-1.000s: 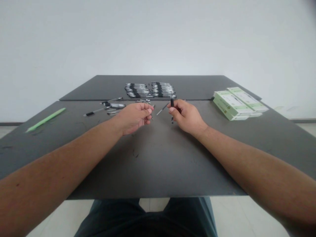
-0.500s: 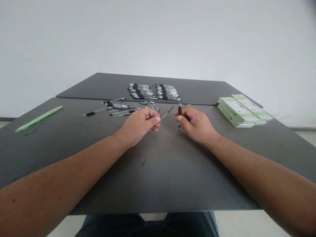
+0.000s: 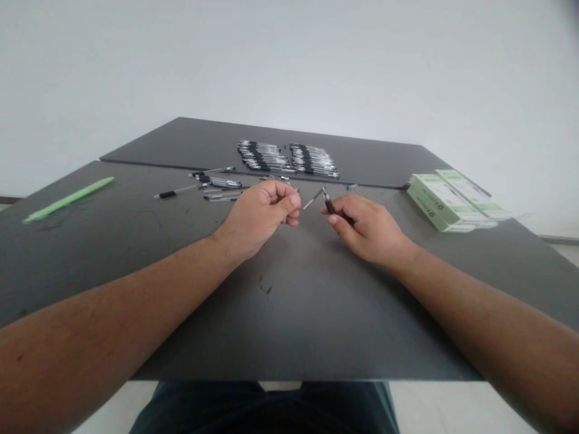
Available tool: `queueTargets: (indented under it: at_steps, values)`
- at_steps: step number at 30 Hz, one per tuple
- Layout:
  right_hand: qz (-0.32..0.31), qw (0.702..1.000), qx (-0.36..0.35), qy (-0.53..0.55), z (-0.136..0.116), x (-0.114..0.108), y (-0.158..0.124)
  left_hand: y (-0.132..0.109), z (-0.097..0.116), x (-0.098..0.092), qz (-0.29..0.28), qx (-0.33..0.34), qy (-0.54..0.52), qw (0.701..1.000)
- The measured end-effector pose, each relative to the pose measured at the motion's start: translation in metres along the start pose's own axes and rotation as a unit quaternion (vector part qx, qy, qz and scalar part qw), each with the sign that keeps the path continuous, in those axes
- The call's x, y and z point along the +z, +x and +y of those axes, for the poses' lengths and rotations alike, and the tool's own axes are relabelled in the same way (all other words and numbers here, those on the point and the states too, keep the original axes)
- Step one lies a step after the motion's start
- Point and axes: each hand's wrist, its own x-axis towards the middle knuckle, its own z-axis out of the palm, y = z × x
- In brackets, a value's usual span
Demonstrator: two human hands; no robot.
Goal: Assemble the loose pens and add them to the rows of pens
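Note:
My right hand (image 3: 366,228) grips a pen with a black grip (image 3: 329,204) between thumb and fingers, its tip tilted up and to the left. Thumb and index finger of my left hand (image 3: 266,211) are pinched together; anything between them is too small to make out. A thin refill (image 3: 313,198) lies slanting on the table between the hands. Beyond my left hand are loose pens (image 3: 219,182) and clear pen parts (image 3: 221,196). Farther back, two stacks of pens, a left one (image 3: 265,157) and a right one (image 3: 313,160), lie side by side.
A long green pen-shaped object (image 3: 70,200) lies at the left of the dark table (image 3: 289,325). Green and white boxes (image 3: 446,202) stand at the right. A small clear part (image 3: 352,187) rests beyond my right hand. Dark scraps (image 3: 266,287) lie near the middle.
The pen in my right hand has gone from upright to tilted, its top leaning left. My left hand keeps its pinch. The view has shifted slightly.

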Motion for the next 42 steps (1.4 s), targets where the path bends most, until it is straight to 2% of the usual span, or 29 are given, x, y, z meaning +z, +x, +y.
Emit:
queueTargets:
  at_steps: [10,21,34,42]
  values:
    - [-0.02,0.999,-0.046,-0.018,0.0043,0.0005,0.001,-0.0015,0.0057,0.0015,0.014,0.017,0.009,1.0]
    - [-0.038,0.998,-0.045,-0.032,0.0036,0.0004,0.001,-0.0013,0.0026,0.001,0.019,0.044,0.037,0.998]
    - [-0.038,0.997,-0.052,-0.046,0.0062,0.0038,-0.0004,-0.0013,0.0055,-0.003,-0.012,0.065,0.163,0.984]
    - [-0.038,0.994,-0.068,-0.071,0.004,0.0007,0.0014,-0.0017,0.0074,-0.0055,-0.045,0.105,0.265,0.957]
